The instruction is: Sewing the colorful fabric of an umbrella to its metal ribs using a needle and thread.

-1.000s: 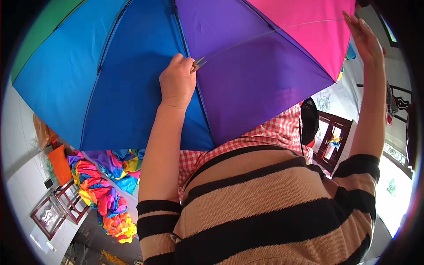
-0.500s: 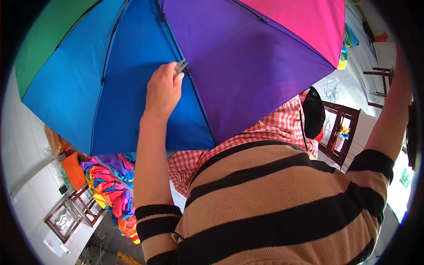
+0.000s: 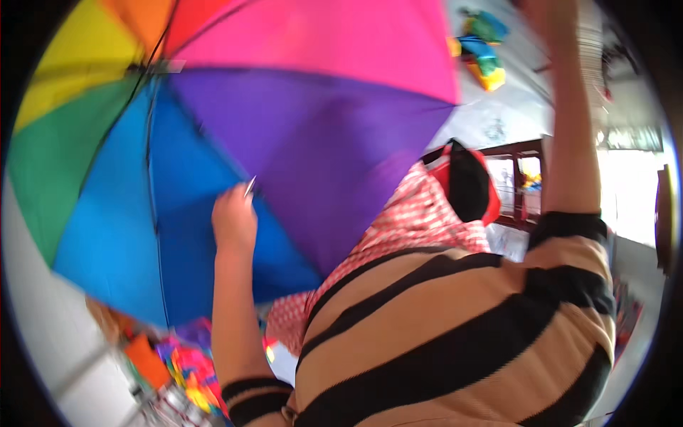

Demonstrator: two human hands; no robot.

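– Where's the umbrella (image 3: 299, 128) now?
– It has swung round over me. The hub (image 3: 153, 67) shows near the top left, and yellow and orange panels have come into view.
– And your left hand (image 3: 233, 217)?
– It's closed small on a metal tip (image 3: 250, 186), at the seam between the blue and purple panels, lower on the canopy than before.
– The right hand (image 3: 544, 18)?
– Raised past the pink edge and blurred. I can't tell its grip.
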